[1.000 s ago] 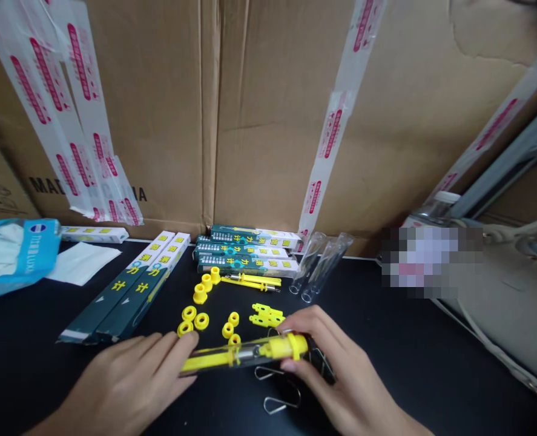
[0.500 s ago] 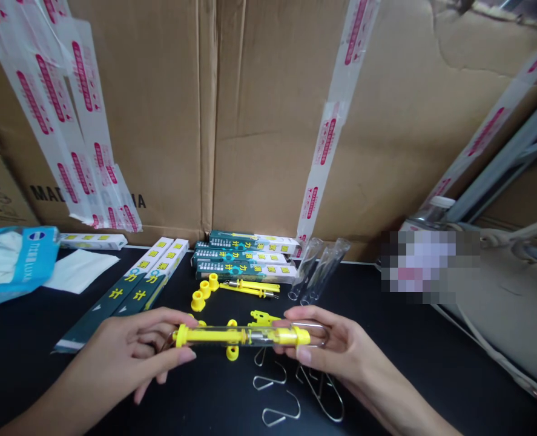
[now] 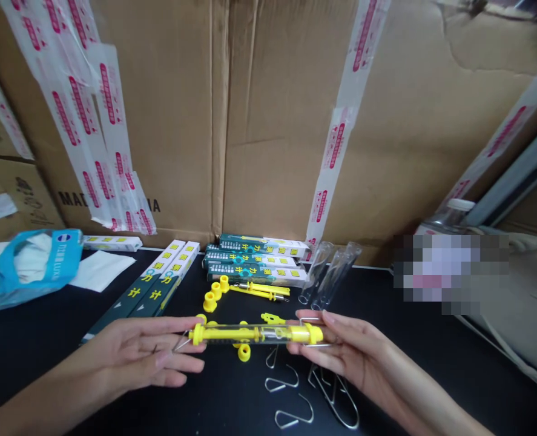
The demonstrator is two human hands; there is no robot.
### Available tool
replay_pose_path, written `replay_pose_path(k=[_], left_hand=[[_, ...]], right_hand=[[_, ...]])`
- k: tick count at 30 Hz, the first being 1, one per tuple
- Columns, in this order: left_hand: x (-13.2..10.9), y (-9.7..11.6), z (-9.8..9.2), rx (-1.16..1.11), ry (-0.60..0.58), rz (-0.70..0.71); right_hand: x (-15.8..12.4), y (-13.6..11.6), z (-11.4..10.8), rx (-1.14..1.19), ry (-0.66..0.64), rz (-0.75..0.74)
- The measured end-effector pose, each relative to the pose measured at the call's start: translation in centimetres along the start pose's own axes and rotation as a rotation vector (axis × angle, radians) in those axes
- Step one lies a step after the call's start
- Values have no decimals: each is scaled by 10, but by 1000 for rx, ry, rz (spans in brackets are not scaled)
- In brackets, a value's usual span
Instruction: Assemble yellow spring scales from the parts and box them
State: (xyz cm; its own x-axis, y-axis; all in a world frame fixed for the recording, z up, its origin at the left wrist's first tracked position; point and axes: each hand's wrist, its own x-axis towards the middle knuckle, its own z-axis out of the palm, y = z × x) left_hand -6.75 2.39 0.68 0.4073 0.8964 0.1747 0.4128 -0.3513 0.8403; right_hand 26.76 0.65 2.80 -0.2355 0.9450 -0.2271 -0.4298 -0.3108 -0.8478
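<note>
A spring scale [image 3: 236, 333] with a clear tube and yellow end caps lies level across both hands, above the black table. At its left end, my left hand [image 3: 145, 351] has the thin wire hook [image 3: 183, 342] between thumb and fingers, the fingers fairly straight. My right hand [image 3: 354, 345] holds the yellow cap and wire loop at the other end, some fingers behind the tube. Below it lie several bent wire hooks [image 3: 294, 413]. Yellow caps [image 3: 244, 353] and a flat yellow piece [image 3: 272, 318] are partly behind the scale.
Printed boxes [image 3: 256, 272] stand at the back, with two long ones [image 3: 159, 284] to the left. Clear tubes [image 3: 322, 284] and yellow rods [image 3: 261, 292] lie nearby. A blue tissue pack [image 3: 59, 260] sits far left, a beige bag [image 3: 531, 297] far right. Cardboard [image 3: 272, 133] walls the back.
My left thumb has moved off the left yellow cap to the wire hook, and the left fingers have straightened. My right hand keeps its end. The view has shifted slightly left.
</note>
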Motion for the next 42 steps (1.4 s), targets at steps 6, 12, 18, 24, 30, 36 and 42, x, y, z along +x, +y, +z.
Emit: replay_pose_path(k=[6,12,18,24,30,36,42], left_hand=[[12,26,-25,-704,-214,-326],[15,23,-22,-881,-165,-366],[21,15,-11,-1015,-14,-456],[23,15,-8,-1047,71,-441],[20,29,-4,-886,138,-481],[19,32,-3,-666,182,-442],[22,24,-13,-633,242,-434]], right_hand=[[2,1,-3,73,-14,4],[4,1,-1,148,-20,21],[4,-1,2,265,75,40],[7,6,-5,284,102,46],[9,9,-7,153,73,-14],[8,5,-5,65,151,-78],[8,-1,-9,12,248,-161]])
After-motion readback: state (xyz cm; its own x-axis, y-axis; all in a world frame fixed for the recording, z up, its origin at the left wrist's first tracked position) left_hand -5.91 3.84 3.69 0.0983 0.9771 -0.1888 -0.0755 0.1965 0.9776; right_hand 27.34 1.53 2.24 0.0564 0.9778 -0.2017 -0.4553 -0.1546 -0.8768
